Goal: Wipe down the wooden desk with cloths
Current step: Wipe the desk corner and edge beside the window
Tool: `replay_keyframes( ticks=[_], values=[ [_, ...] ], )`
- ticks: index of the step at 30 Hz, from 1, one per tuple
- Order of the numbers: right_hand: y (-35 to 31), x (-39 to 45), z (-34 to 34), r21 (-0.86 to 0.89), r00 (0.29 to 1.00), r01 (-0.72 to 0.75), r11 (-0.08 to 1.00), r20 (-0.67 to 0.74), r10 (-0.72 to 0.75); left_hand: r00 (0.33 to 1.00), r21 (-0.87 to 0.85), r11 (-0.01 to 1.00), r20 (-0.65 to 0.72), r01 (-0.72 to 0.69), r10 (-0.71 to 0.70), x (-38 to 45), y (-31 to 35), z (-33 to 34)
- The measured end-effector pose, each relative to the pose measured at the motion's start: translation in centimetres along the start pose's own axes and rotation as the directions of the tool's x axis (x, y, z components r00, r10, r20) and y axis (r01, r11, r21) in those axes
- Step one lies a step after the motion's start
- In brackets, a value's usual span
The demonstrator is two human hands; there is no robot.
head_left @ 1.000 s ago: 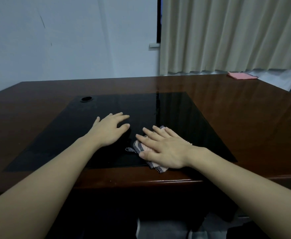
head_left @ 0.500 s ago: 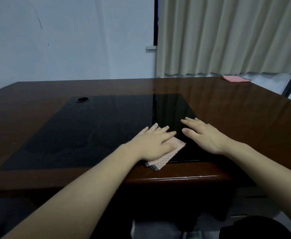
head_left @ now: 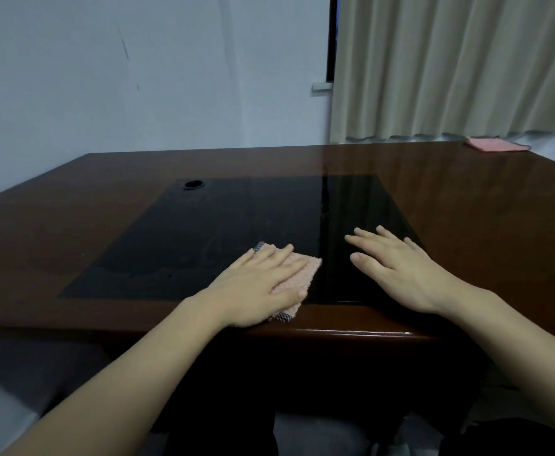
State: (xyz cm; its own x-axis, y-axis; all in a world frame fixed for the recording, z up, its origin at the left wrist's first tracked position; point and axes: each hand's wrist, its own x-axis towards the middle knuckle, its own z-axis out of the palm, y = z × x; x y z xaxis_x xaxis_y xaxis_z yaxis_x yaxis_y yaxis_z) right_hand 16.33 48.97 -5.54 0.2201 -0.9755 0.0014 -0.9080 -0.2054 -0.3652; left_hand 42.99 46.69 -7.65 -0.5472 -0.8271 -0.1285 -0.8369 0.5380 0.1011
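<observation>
**Left hand flat on the cloth near the desk's front edge, right hand bare beside it**

The left hand (head_left: 263,284) lies palm-down on a pink cloth (head_left: 302,274), fingers straight and together, pressing it onto the desk (head_left: 467,225) close to the front edge. Most of the cloth is hidden under the palm; what shows is a pink waffle-textured patch past the fingers and thumb, a small dark checked corner beyond the fingertips, and another checked bit peeking out at the heel of the hand. Its full outline cannot be made out.

The right hand (head_left: 401,268) rests on the desk just beside the cloth, apart from it, fingers stretched out and spread, holding nothing. It sits at the right border of the black inlay panel (head_left: 220,235) that fills the middle of the desk. The cloth straddles the panel's front border, partly on the black surface and partly on the brown wood.

A round cable hole (head_left: 193,184) sits at the panel's far left corner. A second pink cloth (head_left: 496,145) lies folded at the desk's far right corner, well apart from both hands. Behind the desk hang a beige curtain (head_left: 450,67) and a pale wall (head_left: 138,77).

Both forearms are cut off by the lower frame edge. The space under the desk is dark and hard to read.
</observation>
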Motion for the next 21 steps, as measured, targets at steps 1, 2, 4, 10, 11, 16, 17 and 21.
replay_keyframes(
  ticks=[1, 2, 4, 10, 11, 16, 17, 21],
  values=[
    [0.0, -0.1, 0.0, -0.003, 1.000, 0.000, 1.000, 0.000, 0.000, 0.999, -0.003, 0.999, -0.008, 0.053, -0.053, 0.3, -0.2, -0.1],
    [0.2, -0.2, 0.0, -0.001, 1.000, -0.007, 1.000, 0.000, 0.007, 0.995, -0.007, 0.995, -0.013, 0.101, -0.101, 0.7, 0.1, -0.1],
    [0.8, -0.2, 0.1, 0.007, 0.999, -0.038, 0.999, -0.004, 0.038, 0.987, -0.009, 0.988, -0.021, 0.157, -0.157, 1.8, 1.6, -0.2],
    [2.9, 0.2, 0.3, -0.087, 0.991, -0.127, 0.988, 0.036, 0.130, 1.000, 0.001, 1.000, 0.018, -0.010, 0.010, 2.6, 7.6, 0.5],
    [3.0, 0.2, 0.5, -0.119, 0.989, -0.128, 0.985, 0.060, 0.136, 1.000, -0.004, 1.000, 0.014, -0.027, 0.027, 2.2, 7.6, 0.6],
    [3.4, 0.1, 1.0, -0.147, 0.988, -0.117, 0.982, 0.081, 0.130, 0.999, 0.026, 0.999, -0.014, 0.038, -0.038, -1.0, 3.2, 0.6],
    [3.4, 0.1, 1.0, -0.152, 0.988, -0.117, 0.982, 0.081, 0.130, 0.997, 0.032, 0.997, -0.021, 0.074, -0.074, -1.8, 1.7, 0.5],
    [3.4, 0.2, 1.2, -0.173, 0.988, -0.120, 0.978, 0.079, 0.135, 0.964, -0.006, 0.965, -0.015, 0.264, -0.264, -3.7, -4.3, -0.1]
  ],
)
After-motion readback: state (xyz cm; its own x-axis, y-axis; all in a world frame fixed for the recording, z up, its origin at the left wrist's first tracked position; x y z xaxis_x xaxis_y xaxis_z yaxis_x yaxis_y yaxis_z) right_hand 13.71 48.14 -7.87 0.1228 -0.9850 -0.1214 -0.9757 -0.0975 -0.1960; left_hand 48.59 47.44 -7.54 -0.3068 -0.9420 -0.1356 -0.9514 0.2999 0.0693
